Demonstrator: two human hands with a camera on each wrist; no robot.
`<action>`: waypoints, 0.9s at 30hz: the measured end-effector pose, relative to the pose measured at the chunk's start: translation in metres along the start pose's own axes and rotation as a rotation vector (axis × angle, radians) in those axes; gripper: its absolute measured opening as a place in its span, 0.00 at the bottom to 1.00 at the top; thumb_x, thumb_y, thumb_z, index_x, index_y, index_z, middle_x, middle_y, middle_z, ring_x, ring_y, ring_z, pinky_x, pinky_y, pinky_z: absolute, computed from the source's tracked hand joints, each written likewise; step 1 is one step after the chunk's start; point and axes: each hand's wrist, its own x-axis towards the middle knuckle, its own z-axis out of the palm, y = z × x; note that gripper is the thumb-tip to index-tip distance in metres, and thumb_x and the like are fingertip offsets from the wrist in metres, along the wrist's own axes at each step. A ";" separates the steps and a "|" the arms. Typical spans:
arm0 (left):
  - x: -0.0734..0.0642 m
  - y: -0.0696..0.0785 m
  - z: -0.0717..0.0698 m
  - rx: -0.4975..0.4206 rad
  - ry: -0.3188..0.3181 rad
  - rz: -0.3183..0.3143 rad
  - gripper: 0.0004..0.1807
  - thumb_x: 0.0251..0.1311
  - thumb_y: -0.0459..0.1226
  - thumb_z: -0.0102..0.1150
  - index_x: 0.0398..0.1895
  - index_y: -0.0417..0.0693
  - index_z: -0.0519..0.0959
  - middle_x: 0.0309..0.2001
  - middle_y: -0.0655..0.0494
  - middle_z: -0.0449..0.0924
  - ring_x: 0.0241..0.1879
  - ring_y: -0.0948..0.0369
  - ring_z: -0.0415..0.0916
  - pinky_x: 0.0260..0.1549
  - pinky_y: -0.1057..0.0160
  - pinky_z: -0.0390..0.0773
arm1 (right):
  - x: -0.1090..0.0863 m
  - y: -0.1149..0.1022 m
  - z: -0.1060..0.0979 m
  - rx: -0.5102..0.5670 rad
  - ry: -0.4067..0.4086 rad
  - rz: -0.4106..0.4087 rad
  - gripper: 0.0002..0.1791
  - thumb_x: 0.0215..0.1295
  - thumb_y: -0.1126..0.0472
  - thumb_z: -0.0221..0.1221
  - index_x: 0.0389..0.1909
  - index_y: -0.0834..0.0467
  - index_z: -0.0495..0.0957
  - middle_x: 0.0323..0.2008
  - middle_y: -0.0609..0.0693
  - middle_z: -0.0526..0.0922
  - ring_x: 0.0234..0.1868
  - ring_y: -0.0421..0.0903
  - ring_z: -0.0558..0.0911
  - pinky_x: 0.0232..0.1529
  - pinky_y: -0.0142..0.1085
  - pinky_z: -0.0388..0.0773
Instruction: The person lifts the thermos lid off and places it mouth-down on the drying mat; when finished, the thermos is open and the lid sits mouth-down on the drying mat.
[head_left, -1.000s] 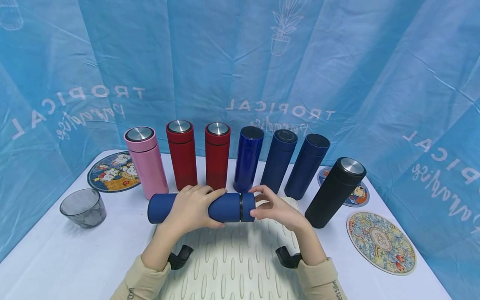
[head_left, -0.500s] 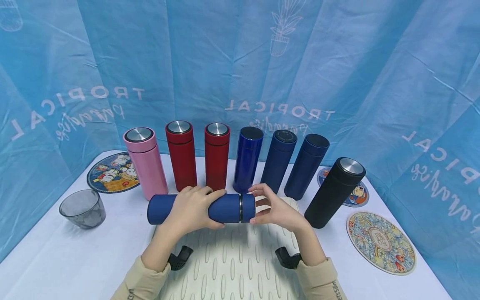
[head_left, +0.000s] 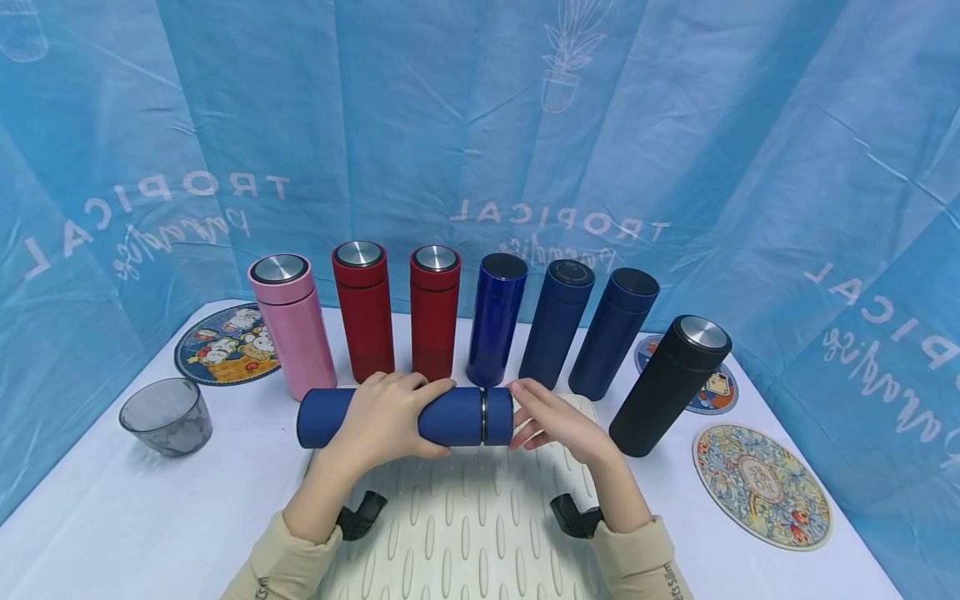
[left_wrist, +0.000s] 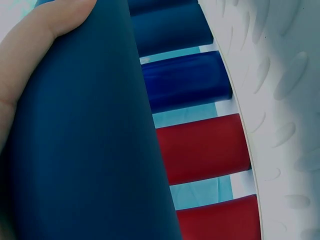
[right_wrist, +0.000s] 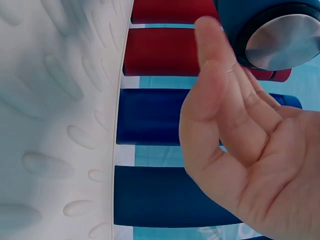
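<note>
A matte navy thermos bottle (head_left: 450, 419) lies sideways over the cream ribbed board, its capped end to the right past a thin shiny ring. My left hand (head_left: 386, 417) grips its body from above; the left wrist view shows the thumb or a finger laid along the thermos (left_wrist: 95, 130). Beside the cap (head_left: 498, 417) is my right hand (head_left: 558, 421), fingertips right at the cap's edge and not wrapped round it. In the right wrist view the cap has a round silver top (right_wrist: 285, 42), with the loosely bent fingers of the right hand (right_wrist: 240, 125) next to it.
Behind the hands stand a pink thermos (head_left: 295, 329), two red ones, a glossy blue thermos (head_left: 497, 321), two navy ones and a black thermos (head_left: 670, 387). A grey glass bowl (head_left: 167, 417) sits left; a patterned round mat (head_left: 762, 486) lies right. The cream board (head_left: 465, 525) is in front.
My right hand has let go of the cap; its fingers and thumb, earlier around the cap's end, have drawn together just beside it. The left hand and thermos have hardly moved.
</note>
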 end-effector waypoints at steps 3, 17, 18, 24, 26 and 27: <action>0.000 0.000 0.001 0.005 -0.001 0.003 0.44 0.24 0.62 0.72 0.53 0.58 0.77 0.38 0.53 0.80 0.37 0.54 0.77 0.40 0.52 0.74 | 0.000 0.000 0.000 -0.004 -0.014 0.002 0.31 0.67 0.39 0.43 0.57 0.60 0.62 0.37 0.58 0.80 0.33 0.49 0.83 0.41 0.47 0.79; 0.000 0.000 0.000 0.014 0.005 -0.005 0.44 0.24 0.62 0.72 0.53 0.59 0.77 0.38 0.53 0.80 0.37 0.54 0.77 0.40 0.53 0.74 | -0.001 0.004 -0.003 0.085 -0.070 -0.102 0.32 0.62 0.49 0.56 0.62 0.56 0.58 0.50 0.61 0.70 0.41 0.52 0.78 0.47 0.47 0.77; 0.000 0.000 0.000 0.014 0.002 -0.007 0.44 0.24 0.62 0.72 0.54 0.59 0.77 0.38 0.53 0.80 0.37 0.54 0.77 0.40 0.53 0.74 | -0.001 0.004 -0.003 0.089 -0.075 -0.114 0.33 0.61 0.49 0.57 0.63 0.56 0.58 0.52 0.61 0.68 0.43 0.51 0.77 0.48 0.49 0.76; 0.000 0.000 0.000 0.012 -0.014 -0.019 0.45 0.24 0.62 0.72 0.54 0.59 0.77 0.39 0.53 0.80 0.38 0.54 0.77 0.40 0.52 0.74 | -0.003 0.004 -0.002 0.083 -0.092 -0.190 0.36 0.56 0.56 0.61 0.64 0.52 0.55 0.59 0.61 0.62 0.52 0.56 0.74 0.50 0.50 0.74; 0.000 0.000 0.000 0.013 -0.015 -0.020 0.45 0.24 0.62 0.73 0.54 0.59 0.77 0.39 0.53 0.80 0.38 0.54 0.77 0.40 0.52 0.74 | -0.003 0.004 -0.002 0.070 -0.092 -0.216 0.38 0.55 0.59 0.63 0.64 0.52 0.55 0.60 0.60 0.61 0.54 0.58 0.73 0.49 0.48 0.75; 0.000 0.000 0.000 0.013 -0.017 -0.020 0.44 0.24 0.62 0.73 0.54 0.58 0.77 0.39 0.53 0.80 0.38 0.54 0.77 0.41 0.52 0.74 | -0.003 0.004 -0.002 0.066 -0.095 -0.230 0.39 0.54 0.60 0.64 0.65 0.52 0.54 0.61 0.59 0.60 0.55 0.59 0.72 0.49 0.48 0.75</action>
